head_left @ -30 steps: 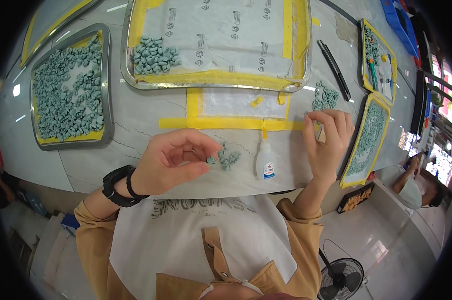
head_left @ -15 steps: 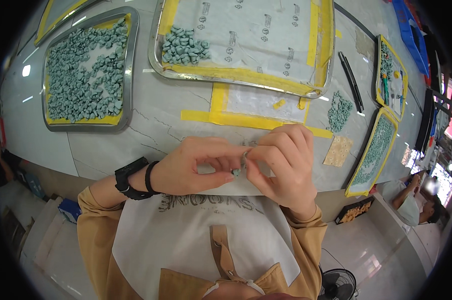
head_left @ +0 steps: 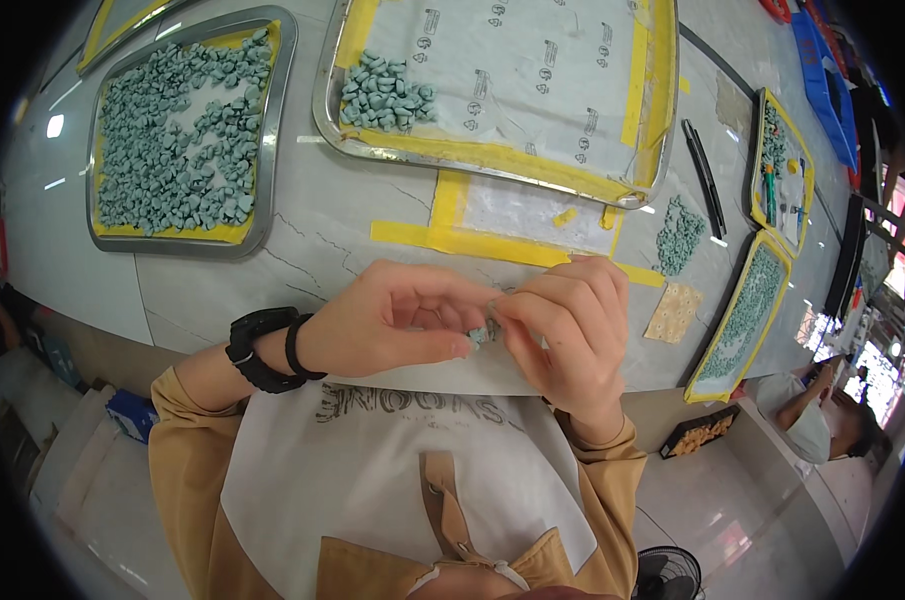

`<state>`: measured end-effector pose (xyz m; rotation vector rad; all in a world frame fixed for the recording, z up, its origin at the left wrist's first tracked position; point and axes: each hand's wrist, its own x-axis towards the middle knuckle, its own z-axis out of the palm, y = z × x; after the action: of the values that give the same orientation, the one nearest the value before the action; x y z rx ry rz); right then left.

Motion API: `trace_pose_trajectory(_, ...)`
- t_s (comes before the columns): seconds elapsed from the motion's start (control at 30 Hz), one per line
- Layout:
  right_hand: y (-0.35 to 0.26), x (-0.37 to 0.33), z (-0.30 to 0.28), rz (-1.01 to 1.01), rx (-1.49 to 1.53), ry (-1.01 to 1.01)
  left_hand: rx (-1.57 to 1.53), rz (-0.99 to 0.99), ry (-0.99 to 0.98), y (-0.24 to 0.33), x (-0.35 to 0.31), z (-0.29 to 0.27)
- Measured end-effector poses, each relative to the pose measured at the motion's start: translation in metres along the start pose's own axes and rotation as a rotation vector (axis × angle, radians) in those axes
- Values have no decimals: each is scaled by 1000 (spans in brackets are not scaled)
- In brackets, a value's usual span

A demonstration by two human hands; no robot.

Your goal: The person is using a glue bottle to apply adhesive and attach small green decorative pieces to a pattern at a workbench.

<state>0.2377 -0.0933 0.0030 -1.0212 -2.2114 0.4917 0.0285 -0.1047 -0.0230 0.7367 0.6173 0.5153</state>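
My left hand [head_left: 402, 312], with a black watch and band at its wrist, is in front of my chest at the table's near edge. Its fingers curl around a small teal piece [head_left: 477, 335], which shows by the thumb tip. My right hand [head_left: 572, 335] meets it from the right, thumb and index finger pinched close together beside the piece. Whatever lies in that pinch is too small to make out. Beyond both hands, a large metal tray [head_left: 492, 170] lined with printed sheet and yellow tape holds a cluster of similar teal pieces [head_left: 387, 92] in its near left corner.
A metal tray [head_left: 272, 150] full of teal pieces stands at left. Yellow-taped paper [head_left: 502, 245] lies beyond my hands. To the right are a pile of small teal bits [head_left: 680, 235], black pens [head_left: 705, 180], a tan square [head_left: 674, 312] and a smaller tray [head_left: 707, 385].
The view has shifted slightly, so the trays appear a little farther right. My left thumb and index finger have spread somewhat; both hands remain together around the same spot.
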Motion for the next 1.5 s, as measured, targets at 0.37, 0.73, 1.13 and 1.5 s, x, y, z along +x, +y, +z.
trace_pose_trajectory(0.37,1,-1,-1,-44,2,-27,-148,-76,13,3,0,-3)
trace_pose_trajectory(0.73,4,-4,4,6,-23,-22,-62,-25,5,1,-1,-3)
trace_pose_trajectory(1.13,-9,-7,-2,28,-133,32,-122,-26,129,14,2,-3)
trace_pose_trajectory(1.5,-10,-6,2,1,-152,13,-96,-29,133,11,2,-4)
